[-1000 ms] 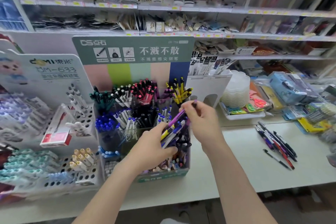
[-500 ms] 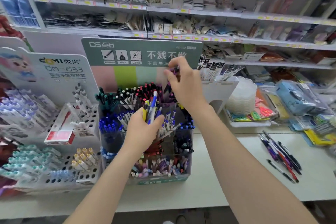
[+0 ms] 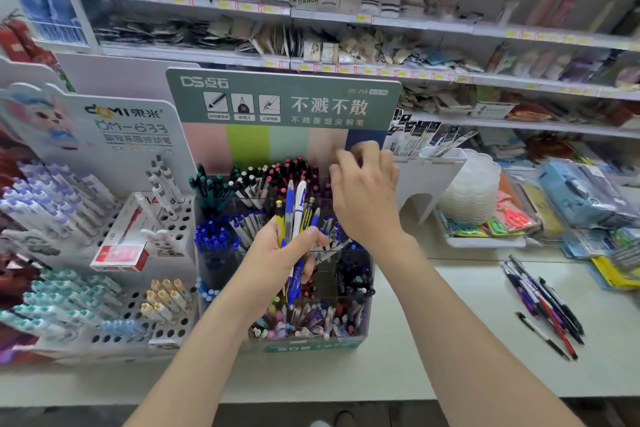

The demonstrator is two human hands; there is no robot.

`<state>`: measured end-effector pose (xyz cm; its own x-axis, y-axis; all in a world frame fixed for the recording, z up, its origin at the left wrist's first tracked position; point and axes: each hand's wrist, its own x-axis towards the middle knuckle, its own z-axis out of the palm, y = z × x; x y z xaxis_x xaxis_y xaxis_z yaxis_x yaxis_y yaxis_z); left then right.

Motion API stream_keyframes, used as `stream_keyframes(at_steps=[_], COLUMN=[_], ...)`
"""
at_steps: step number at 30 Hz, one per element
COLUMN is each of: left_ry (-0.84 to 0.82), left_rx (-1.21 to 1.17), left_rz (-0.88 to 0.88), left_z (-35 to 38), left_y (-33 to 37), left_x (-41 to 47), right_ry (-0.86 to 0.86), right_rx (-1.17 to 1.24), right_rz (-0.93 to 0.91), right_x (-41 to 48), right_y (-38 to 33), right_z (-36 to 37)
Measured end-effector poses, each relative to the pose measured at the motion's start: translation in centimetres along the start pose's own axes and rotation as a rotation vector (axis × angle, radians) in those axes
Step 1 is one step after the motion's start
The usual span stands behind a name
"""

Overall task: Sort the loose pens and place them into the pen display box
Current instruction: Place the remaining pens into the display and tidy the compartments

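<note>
Head camera: one wide-angle view, worn high, facing forward and down.
I see from just above the near edge of the pale flat counter (image 3: 433,340), close over the clear-plastic compartmented pen display box with its green header card (image 3: 284,104); both forearms enter from the bottom edge, and the left hand (image 3: 277,253) with its bundle of blue, yellow and white plastic pens (image 3: 294,215) marks frame centre. Stocked white shop shelves (image 3: 381,21) bow across the top.
</note>
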<state>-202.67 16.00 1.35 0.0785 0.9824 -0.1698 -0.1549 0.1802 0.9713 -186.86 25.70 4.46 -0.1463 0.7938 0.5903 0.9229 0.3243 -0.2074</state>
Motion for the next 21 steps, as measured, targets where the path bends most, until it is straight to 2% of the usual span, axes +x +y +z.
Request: stream_keyframes(at_steps=[2,4,6,8,12,17,19,21], left_ry=[-0.061,-0.130,-0.210,-0.248,-0.225,-0.218,-0.150,-0.042], left_rx=[-0.039,-0.044,-0.027,-0.011,0.047,0.214,0.208,0.202], left_rz=[0.031,0.040,0.029,0.007,-0.046,-0.059,-0.046,0.002], left_z=[0.0,0.0,-0.1,-0.1,0.4,-0.3,-0.5,-0.7], left_y=[0.1,0.1,-0.1,-0.3,-0.7,-1.3,-1.5,-1.8], left_x=[-0.3,-0.4,-0.5,-0.7,-0.6,-1.2,-1.7,-2.0], right_ry=[0.025,-0.171,-0.390,-0.438,-0.220,0.083,0.112,-0.006], right_rx=[0.381,0.697,0.809,0.915,0.924,1.113,1.198,1.240], right_rz=[0.137,0.289,0.407,0.525,0.629,0.770,0.843,0.847], right_x=[-0.8,-2.0,-3.6,-5.2,-7.3,-7.2,-6.9,-7.2], right_y=[-0.8,-1.8,-2.3,-2.4,-2.5,-1.8,-1.0,-0.1], right_z=[-1.9,-3.6,-4.2,-3.8,-2.7,-3.0,-3.6,-3.6])
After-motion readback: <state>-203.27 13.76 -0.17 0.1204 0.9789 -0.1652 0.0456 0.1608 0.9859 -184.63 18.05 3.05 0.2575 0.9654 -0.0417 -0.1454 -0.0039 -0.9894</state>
